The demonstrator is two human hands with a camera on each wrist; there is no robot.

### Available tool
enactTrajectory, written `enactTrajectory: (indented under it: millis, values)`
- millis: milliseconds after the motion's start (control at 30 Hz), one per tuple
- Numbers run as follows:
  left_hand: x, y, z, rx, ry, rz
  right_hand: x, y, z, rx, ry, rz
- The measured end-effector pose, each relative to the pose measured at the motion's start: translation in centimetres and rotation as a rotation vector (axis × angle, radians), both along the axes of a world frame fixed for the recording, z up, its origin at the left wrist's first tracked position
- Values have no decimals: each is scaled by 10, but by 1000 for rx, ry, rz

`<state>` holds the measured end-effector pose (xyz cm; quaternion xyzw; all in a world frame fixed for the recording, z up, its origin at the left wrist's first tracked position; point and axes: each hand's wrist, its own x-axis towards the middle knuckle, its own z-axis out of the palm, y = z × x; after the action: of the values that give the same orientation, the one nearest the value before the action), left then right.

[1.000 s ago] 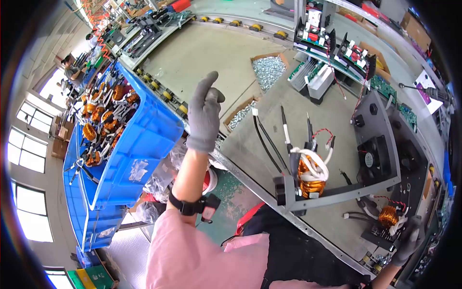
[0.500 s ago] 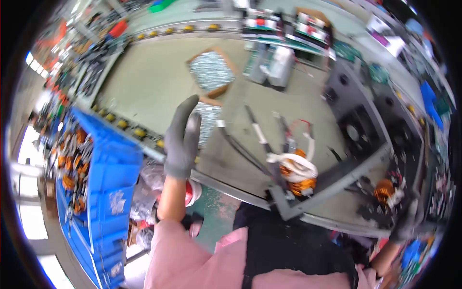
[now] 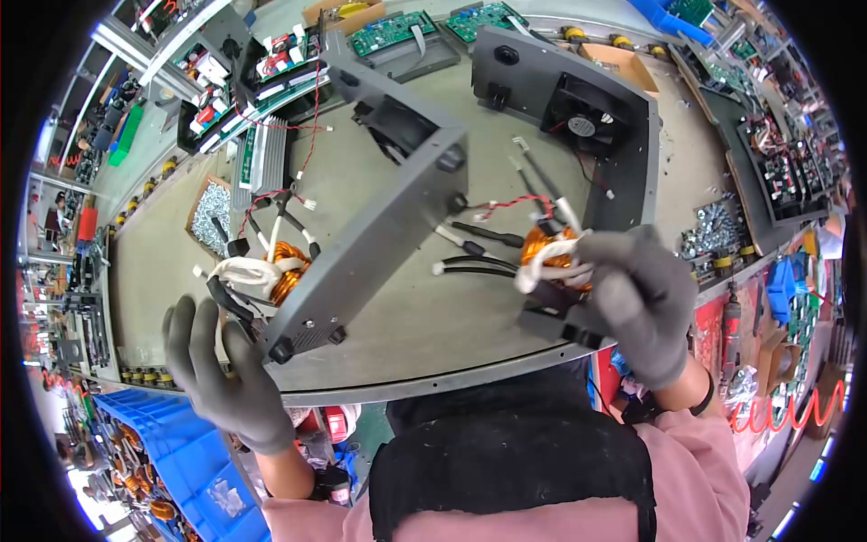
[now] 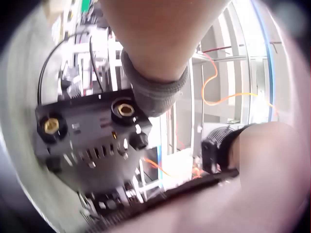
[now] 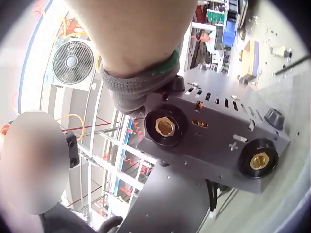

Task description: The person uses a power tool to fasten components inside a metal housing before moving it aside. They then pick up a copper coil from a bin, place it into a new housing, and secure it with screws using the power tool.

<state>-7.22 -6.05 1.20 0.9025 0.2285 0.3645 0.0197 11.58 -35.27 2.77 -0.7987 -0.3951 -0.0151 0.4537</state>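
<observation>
Two grey metal casings stand on the bench, the left casing (image 3: 379, 239) and the right casing (image 3: 623, 163) with a fan (image 3: 582, 117). My gloved left hand (image 3: 226, 388) is beside the near end of the left casing, fingers spread and loosely bent, with a copper coil (image 3: 287, 271) and white leads just beyond. Over the near end of the right casing is my gloved right hand (image 3: 646, 303), fingers curled, fingertips right at another copper coil (image 3: 546, 246) and its white-sleeved leads. I cannot tell whether they pinch it. The right wrist view shows brass terminals (image 5: 165, 127) on that casing's end panel.
Circuit boards (image 3: 393, 34) stand along the back. A box of screws (image 3: 209, 212) lies at left, with loose hardware (image 3: 713, 230) at right. Below the bench edge (image 3: 433, 386), a blue bin (image 3: 185, 452) holds several coils. More boards (image 3: 781, 172) sit at far right.
The head view has swung right. My left hand has come from above the bench to the left casing's near end. My right hand stays near the right coil, now closer to the view's centre.
</observation>
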Motion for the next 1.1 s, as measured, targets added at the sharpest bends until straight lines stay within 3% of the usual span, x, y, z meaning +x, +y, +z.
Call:
enactTrajectory:
  millis: [33,67,100,133,233,267,367,533,700,800,867,900,967,1000,1100]
  values:
    - [2,-15,4,104,-47,-35,6,-2,2,11,93,109]
    - [5,-31,9,205,-92,-69,14,-4,-1,99,140,67]
    - [13,-47,13,75,-47,-237,26,-7,-3,185,190,29]
    - [24,-60,8,-238,-37,-420,48,-10,-4,137,5,17]
    - [72,-81,-5,-948,204,-640,96,5,-3,-21,-373,84]
    - [84,-83,-15,-1138,243,-750,107,8,-8,-11,-357,82]
    - [109,-89,-38,-1271,278,-876,126,8,-25,-119,-403,177]
    - [104,-82,-49,-1701,324,-780,129,13,-36,-154,-307,248]
    - [102,-84,-45,-1852,330,-695,132,18,-43,-165,-328,268]
    - [106,-80,-48,-1855,360,-825,133,20,-45,-133,-332,288]
    - [106,-65,-69,-1269,423,-1234,132,22,-45,-114,-321,296]
    - [104,-68,-71,-1265,419,-1230,132,23,-45,-111,-324,301]
    - [101,-83,-75,-1739,484,-770,132,23,-46,-125,-324,285]
    - [99,-101,-55,-1787,477,-418,131,23,-46,-123,-329,288]
    - [102,-105,-61,-1861,333,-580,129,22,-48,-133,-329,272]
